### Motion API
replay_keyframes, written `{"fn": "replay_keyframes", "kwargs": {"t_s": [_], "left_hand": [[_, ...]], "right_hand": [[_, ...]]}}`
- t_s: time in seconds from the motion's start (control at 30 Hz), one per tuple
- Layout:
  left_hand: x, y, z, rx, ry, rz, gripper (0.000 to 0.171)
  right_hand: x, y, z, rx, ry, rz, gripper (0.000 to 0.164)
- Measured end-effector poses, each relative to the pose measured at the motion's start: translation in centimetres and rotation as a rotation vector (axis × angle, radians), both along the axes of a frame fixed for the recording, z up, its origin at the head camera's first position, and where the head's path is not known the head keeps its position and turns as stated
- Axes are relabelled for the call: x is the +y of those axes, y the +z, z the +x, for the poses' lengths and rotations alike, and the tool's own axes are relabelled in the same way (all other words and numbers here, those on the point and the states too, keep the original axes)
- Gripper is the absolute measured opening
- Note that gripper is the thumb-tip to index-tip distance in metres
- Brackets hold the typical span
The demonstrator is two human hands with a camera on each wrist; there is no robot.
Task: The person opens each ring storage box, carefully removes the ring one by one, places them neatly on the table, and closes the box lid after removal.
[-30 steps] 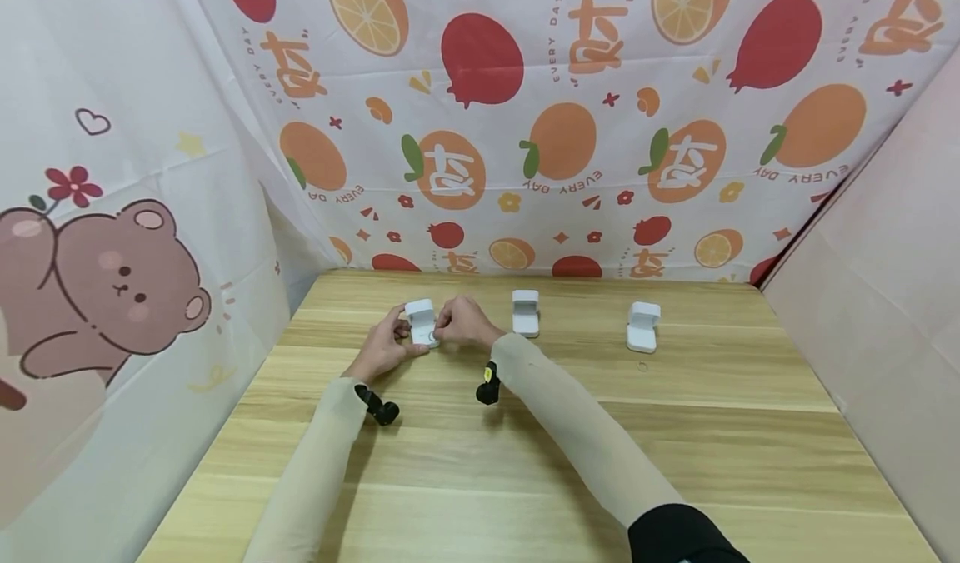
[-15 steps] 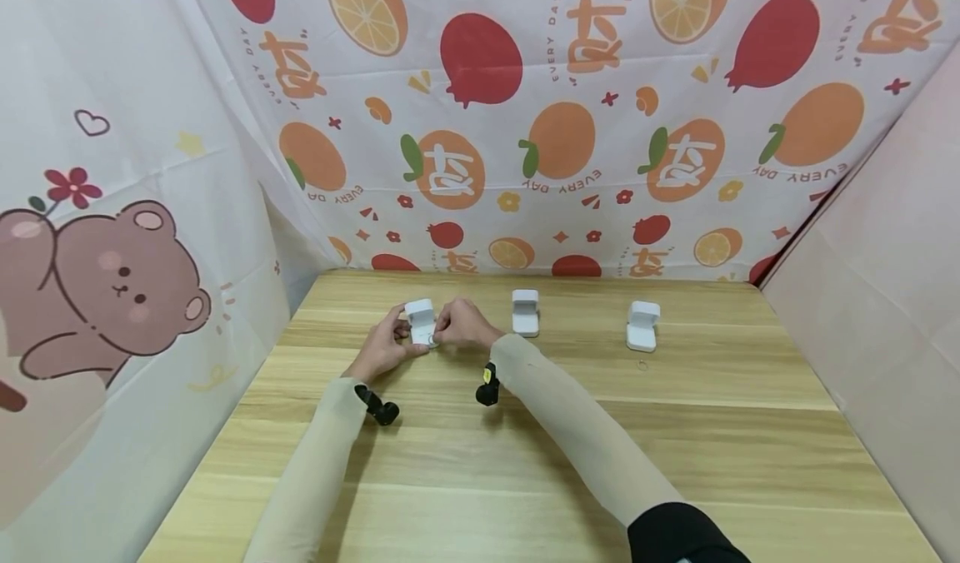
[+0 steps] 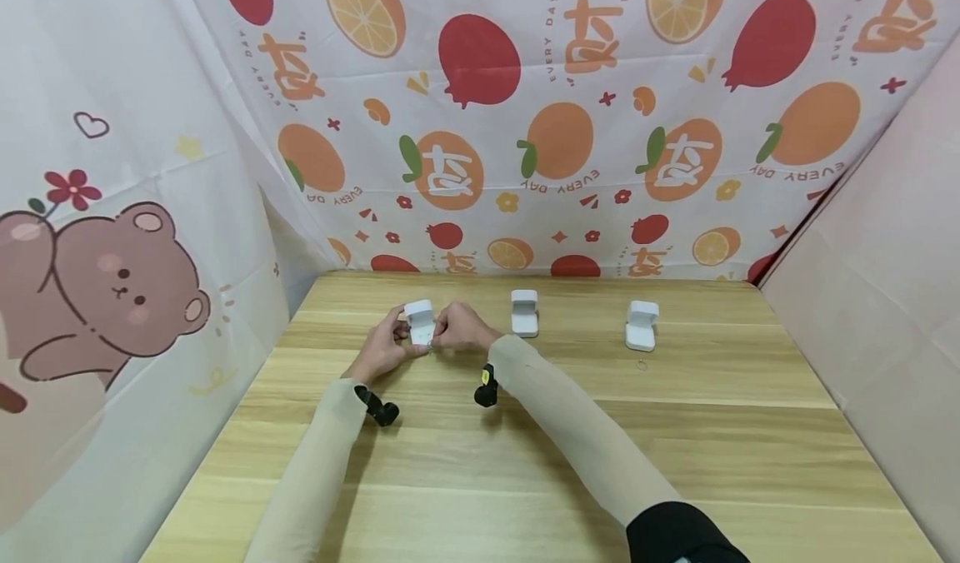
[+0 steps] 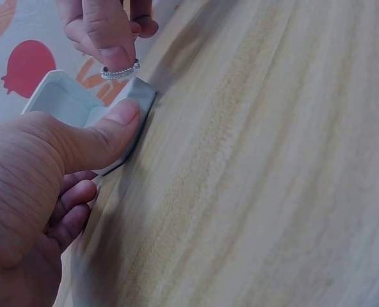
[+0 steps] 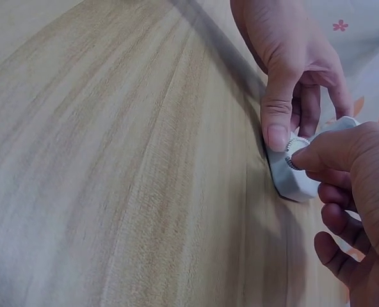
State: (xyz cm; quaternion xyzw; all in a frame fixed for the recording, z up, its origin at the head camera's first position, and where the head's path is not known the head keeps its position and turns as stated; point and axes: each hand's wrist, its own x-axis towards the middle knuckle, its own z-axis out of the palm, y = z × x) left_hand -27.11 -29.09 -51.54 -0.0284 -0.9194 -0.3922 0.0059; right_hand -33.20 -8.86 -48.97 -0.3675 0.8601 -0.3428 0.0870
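An open white ring box [image 3: 422,330] stands at the table's back left, its lid tilted up. My left hand [image 3: 386,348] grips this box, thumb along its front side and fingers behind, as the left wrist view shows. From the other side my right hand [image 3: 462,327] pinches a silver ring [image 4: 120,73] between thumb and forefinger, right over the box's base. In the right wrist view the ring [image 5: 294,152] shows a beaded, sparkling band close to the left thumb's tip. The slot in the box is mostly hidden by the fingers.
Two more open white ring boxes stand to the right, a middle box [image 3: 525,313] and a right box [image 3: 642,326]. A thin ring [image 3: 642,365] lies on the wooden table [image 3: 480,480] in front of the right one. A fruit-print cloth [image 3: 480,155] hangs behind.
My right fingers have lowered slightly with the ring, towards the front of the box's base. The left hand keeps its grip, and the other boxes stay put.
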Motion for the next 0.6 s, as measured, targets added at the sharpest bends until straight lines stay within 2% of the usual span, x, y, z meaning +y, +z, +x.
{"fn": "replay_keyframes", "kwargs": {"t_s": [0.6], "left_hand": [[0.10,0.19,0.33,-0.006,0.018,0.026,0.090]], "right_hand": [[-0.43,-0.88,0.36,-0.055,0.032,0.030,0.009]]}}
